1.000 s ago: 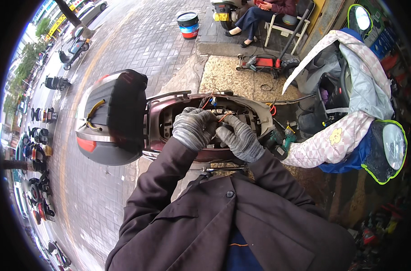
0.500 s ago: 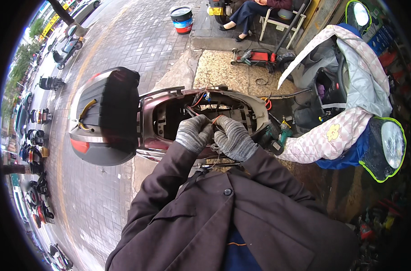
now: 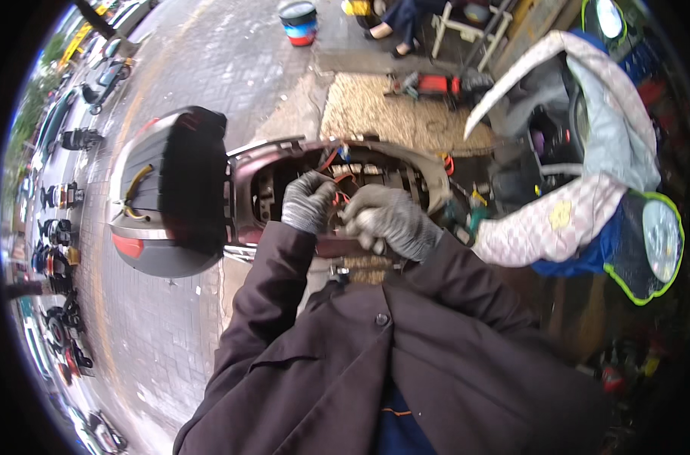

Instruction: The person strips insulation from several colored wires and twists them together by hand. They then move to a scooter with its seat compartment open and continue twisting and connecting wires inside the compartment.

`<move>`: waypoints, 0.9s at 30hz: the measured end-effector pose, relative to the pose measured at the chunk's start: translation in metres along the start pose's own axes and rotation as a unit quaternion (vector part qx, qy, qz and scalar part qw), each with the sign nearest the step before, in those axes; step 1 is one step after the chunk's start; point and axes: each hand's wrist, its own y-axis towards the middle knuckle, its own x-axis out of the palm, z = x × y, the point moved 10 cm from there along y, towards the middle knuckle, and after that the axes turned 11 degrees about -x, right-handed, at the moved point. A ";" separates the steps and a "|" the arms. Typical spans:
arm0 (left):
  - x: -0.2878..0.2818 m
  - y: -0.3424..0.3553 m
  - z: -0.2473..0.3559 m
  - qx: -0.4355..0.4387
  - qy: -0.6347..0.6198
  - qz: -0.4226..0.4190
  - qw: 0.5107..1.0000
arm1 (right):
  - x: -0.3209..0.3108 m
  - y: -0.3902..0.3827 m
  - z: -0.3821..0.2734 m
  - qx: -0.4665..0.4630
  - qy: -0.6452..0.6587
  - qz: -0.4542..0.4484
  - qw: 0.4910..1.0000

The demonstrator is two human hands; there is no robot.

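My left hand (image 3: 308,203), in a striped grey glove, is pinched on thin red-orange wire (image 3: 342,196) above the open under-seat bay of a maroon scooter (image 3: 246,178). Just right of it, my right hand (image 3: 383,220), gloved alike, has curled fingers by the wire; what they hold is blurred. More wires and a small blue piece (image 3: 345,152) lie at the bay's far edge. A black top box (image 3: 136,182) with red reflectors and a yellow strap sits at the scooter's left end. A green power tool (image 3: 474,220) lies right of the bay.
A padded pink-checked cover (image 3: 557,227) drapes the handlebars at right. Beyond are a red floor jack (image 3: 436,89), a bucket (image 3: 298,26) and a seated person's legs (image 3: 402,30). Parked scooters (image 3: 64,197) line the street at left. Tools (image 3: 618,368) lie at lower right.
My hands have drawn apart somewhat, the left rising a little and leftward, the right turning with fingers curled. The view has shifted and blurred, so surroundings appear slightly higher and further left.
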 end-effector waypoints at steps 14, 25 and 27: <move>0.041 -0.023 0.015 -0.134 -0.089 -0.223 0.962 | -0.035 0.030 -0.020 0.030 -0.257 -0.039 0.965; 0.053 -0.047 0.016 -0.175 -0.278 -0.285 0.901 | -0.047 0.025 -0.004 0.033 -0.222 0.050 0.973; 0.051 -0.046 0.017 -0.162 -0.198 -0.258 0.932 | -0.044 0.028 -0.008 -0.016 -0.270 0.033 0.962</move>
